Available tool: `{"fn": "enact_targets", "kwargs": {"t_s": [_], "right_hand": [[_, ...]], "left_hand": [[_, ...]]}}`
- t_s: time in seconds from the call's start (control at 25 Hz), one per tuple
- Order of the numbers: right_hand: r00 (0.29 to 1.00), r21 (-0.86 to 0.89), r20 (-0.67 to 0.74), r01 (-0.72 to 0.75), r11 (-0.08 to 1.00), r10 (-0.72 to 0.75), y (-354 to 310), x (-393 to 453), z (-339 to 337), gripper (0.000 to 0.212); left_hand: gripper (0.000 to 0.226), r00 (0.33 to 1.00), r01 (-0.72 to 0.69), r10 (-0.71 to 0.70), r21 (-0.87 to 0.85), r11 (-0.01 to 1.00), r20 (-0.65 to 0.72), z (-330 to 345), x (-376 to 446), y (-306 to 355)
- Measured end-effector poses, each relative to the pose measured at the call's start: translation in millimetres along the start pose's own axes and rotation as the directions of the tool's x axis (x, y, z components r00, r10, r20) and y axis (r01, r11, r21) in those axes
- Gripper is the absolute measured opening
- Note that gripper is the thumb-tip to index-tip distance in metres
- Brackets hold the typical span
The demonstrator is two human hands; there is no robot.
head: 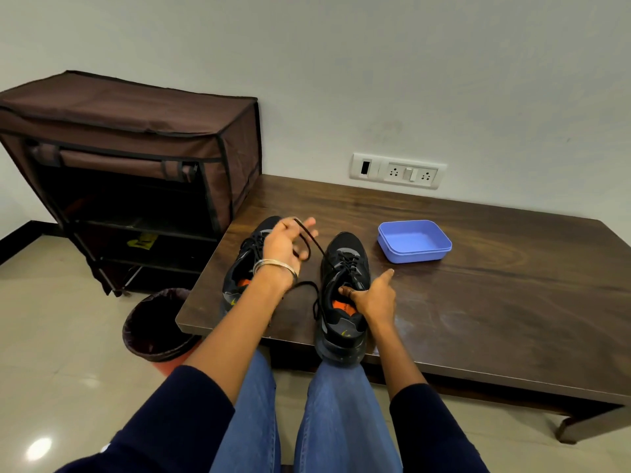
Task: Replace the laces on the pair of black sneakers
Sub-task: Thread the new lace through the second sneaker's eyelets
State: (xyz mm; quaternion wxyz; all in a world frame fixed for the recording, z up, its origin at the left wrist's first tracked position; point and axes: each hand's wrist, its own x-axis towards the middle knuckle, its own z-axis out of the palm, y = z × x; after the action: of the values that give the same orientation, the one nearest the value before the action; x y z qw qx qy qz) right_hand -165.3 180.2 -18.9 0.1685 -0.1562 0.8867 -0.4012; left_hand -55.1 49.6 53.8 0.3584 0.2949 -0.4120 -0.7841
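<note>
Two hands are engaged: the black lace [309, 245] is gripped and drawn out by the left hand [285, 247], while the right sneaker [345, 291] is steadied on the tabletop [478, 285] by the right hand [370, 297] grasping its collar.

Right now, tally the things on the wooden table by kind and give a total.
Black sneakers: 2, left one, right one
Black laces: 1 loose end pulled from the right sneaker, held by the left hand
Blue plastic tubs: 1
Total: 4
</note>
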Motion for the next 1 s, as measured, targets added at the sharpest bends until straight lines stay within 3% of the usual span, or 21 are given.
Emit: {"fn": "enact_targets", "kwargs": {"t_s": [0.04, 0.12, 0.24, 0.32, 0.4, 0.52, 0.6, 0.68, 0.76, 0.88, 1.0], "right_hand": [[1.0, -0.003, 0.0, -0.008, 1.0, 0.008, -0.4, -1.0, 0.2, 0.128], [1.0, -0.025, 0.001, -0.028, 0.999, 0.028, -1.8, -0.3, 1.0, 0.126], [0.999, -0.047, 0.01, -0.039, 0.998, 0.04, -3.7, 0.8, 2.1, 0.116], [0.999, -0.062, 0.0, -0.037, 0.997, 0.037, -2.1, 1.4, 3.0, 0.107], [1.0, -0.075, -0.001, -0.027, 0.997, 0.027, -1.3, 1.9, 3.4, 0.097], [1.0, -0.08, 0.007, -0.021, 0.997, 0.022, -1.7, 1.7, 3.9, 0.082], [1.0, -0.101, 0.001, -0.011, 0.995, 0.011, -0.6, 2.4, 4.0, 0.079], [1.0, -0.108, 0.0, -0.001, 0.994, 0.001, 0.0, 3.1, 4.6, 0.077], [1.0, -0.108, 0.003, 0.001, 0.994, -0.001, 1.4, 3.9, 5.5, 0.076], [1.0, -0.117, -0.008, 0.013, 0.993, -0.014, 2.7, 4.9, 5.3, 0.072], [1.0, -0.122, -0.014, 0.018, 0.992, -0.02, 4.6, 6.6, 7.4, 0.067]], "left_hand": [[0.026, 0.999, 0.035, -0.03, -0.239, 0.97, 0.025, 1.7, -1.7, 14.4], [0.027, 0.998, 0.015, 0.009, -0.375, 0.927, 0.06, 4.0, -6.4, 34.5], [0.026, 0.989, 0.007, 0.022, -0.19, 0.982, 0.15, 7.2, -19.7, 38.0], [0.038, 0.986, 0.066, -0.093, 0.189, 0.98, 0.136, 6.4, -20.6, 28.1], [0.043, 0.976, 0.18, -0.219, 0.599, 0.78, -0.008, -1.7, -13.9, 12.8], [0.027, 0.968, 0.218, -0.208, 0.885, 0.412, -0.142, -12.0, -7.0, -12.5], [0.024, 0.993, 0.102, -0.075, 0.991, 0.087, -0.096, -9.6, -6.8, -25.2], [0.025, 0.999, -0.005, 0.04, 0.996, -0.085, 0.009, -0.3, -6.5, -32.6], [0.025, 0.994, -0.081, 0.065, 0.995, -0.066, 0.086, 4.8, 0.1, -37.3], [0.023, 0.997, -0.071, 0.013, 0.986, 0.15, 0.07, 0.6, 11.4, -43.0], [0.02, 0.998, -0.033, -0.046, 0.964, 0.263, 0.047, -4.0, 13.0, -40.9]]}}
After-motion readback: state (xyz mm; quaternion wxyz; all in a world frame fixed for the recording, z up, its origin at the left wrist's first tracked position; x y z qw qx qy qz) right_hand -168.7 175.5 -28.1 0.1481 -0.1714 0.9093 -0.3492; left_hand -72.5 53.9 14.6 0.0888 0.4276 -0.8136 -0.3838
